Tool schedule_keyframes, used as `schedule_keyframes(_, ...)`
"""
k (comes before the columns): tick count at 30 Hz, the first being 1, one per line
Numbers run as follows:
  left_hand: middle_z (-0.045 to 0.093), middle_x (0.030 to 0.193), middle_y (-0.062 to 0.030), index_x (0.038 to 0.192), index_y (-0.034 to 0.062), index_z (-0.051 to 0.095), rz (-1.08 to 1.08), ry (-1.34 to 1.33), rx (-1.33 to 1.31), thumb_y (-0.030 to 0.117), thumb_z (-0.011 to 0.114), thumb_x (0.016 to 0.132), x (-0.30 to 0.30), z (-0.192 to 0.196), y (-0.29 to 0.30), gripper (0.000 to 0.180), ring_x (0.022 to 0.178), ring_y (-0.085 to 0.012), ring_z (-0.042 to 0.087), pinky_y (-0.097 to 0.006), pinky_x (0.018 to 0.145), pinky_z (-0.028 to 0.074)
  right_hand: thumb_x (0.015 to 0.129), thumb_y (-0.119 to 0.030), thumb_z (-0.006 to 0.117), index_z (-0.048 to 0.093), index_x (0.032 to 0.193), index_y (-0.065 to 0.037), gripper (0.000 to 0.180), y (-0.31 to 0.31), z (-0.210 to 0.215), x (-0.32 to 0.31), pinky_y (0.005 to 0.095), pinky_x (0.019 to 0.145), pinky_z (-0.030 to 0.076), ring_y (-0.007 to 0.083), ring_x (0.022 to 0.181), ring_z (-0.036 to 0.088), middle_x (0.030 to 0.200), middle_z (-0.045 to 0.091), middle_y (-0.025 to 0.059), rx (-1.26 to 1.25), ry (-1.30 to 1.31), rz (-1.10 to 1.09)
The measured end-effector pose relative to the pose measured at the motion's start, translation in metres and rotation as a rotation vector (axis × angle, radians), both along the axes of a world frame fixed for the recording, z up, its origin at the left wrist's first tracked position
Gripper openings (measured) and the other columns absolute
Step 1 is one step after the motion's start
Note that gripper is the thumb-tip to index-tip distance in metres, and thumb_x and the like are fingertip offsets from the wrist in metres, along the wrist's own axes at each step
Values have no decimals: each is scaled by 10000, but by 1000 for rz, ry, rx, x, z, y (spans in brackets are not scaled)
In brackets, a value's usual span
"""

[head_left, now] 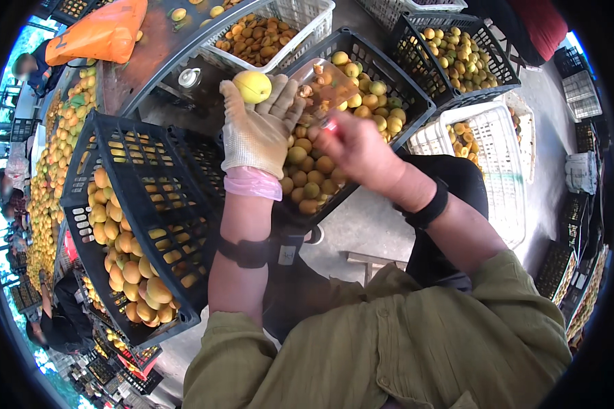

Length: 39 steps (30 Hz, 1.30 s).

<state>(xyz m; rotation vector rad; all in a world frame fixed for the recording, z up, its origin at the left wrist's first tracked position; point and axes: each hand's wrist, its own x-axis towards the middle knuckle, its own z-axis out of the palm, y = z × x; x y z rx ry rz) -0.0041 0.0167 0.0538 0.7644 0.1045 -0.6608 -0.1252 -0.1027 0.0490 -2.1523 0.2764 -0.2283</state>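
My left hand wears a pale work glove with a pink cuff at the wrist. It is turned palm up and holds a yellow apricot at its fingers. Closed around a small red-handled tool is my bare right hand; the tool's working end cannot be made out. Both hands are over a black crate of whole apricots. Beyond the right hand, a clear plastic tray with brownish bits in it lies on the fruit.
A black crate of apricots stands tilted at my left. White baskets of halved fruit stand at the back and right, with another black crate between. An orange bag rests on a table at far left; people sit beyond.
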Motion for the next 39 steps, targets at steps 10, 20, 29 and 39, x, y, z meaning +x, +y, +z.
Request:
schedule_keyframes(10, 598, 1036, -87, 1047, 15, 570, -33, -294, 25, 456, 450, 976, -31, 12, -17, 462, 975, -194, 570, -343, 898, 455, 824, -448, 692, 527, 1038, -40, 490, -11, 3, 31, 350, 658, 527, 268, 747, 658, 807, 632, 151, 36, -388, -41)
schedule_keyframes(20, 574, 779, -51, 850, 32, 533, 425, -581, 326, 263, 495, 970, -28, 5, -20, 263, 685, -147, 545, -289, 630, 486, 834, -380, 669, 517, 894, -9, 405, 37, -3, 45, 397, 614, 504, 299, 655, 625, 713, 612, 190, 463, -294, -214)
schedule_keyframes(29, 557, 760, -11, 786, 3, 542, 454, -1190, 739, 52, 534, 934, -17, 1, -10, 155, 676, -84, 516, -242, 627, 458, 906, -486, 517, 582, 881, -87, 405, 40, 2, 50, 236, 311, 369, 114, 415, 516, 654, 588, 60, 1356, 12, -41)
schedule_keyframes(39, 571, 814, -77, 890, 7, 602, 221, -337, 172, 383, 470, 962, -3, 6, 7, 405, 731, -168, 546, -294, 705, 444, 927, -631, 332, 494, 847, -115, 547, -13, 13, 42, 183, 356, 235, 23, 413, 291, 592, 410, -60, 1670, 35, 140)
